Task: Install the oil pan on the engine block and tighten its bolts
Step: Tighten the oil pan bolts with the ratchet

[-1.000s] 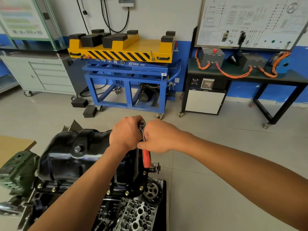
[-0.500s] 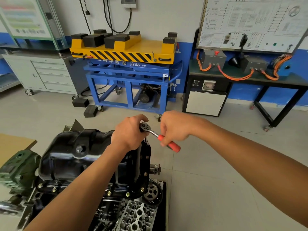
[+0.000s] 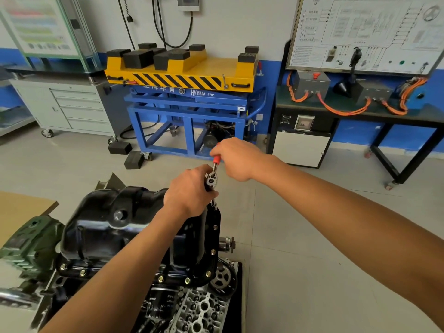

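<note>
Car repair training workshop. Yellow-and-blue lift table (image 3: 182, 75) with black rubber blocks (image 3: 138, 58) by wall (image 3: 240, 25). Wiring diagram board (image 3: 367, 32), orange cables (image 3: 343, 110) on bench (image 3: 336, 100) below. Grey drawer cabinet (image 3: 72, 109) on wheels. Grey floor tiles (image 3: 300, 224). Black oil pan (image 3: 103, 227) and ratchet wrench (image 3: 211, 175) in front.

2 bare forearms (image 3: 336, 212) and hands (image 3: 189, 188) (image 3: 236, 158)

Bright, even light; edges bowed, lower-left corner perhaps motion-blurred.

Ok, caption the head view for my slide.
Left hand steadies the ratchet over the oil pan; right hand grips its red handle.
</note>
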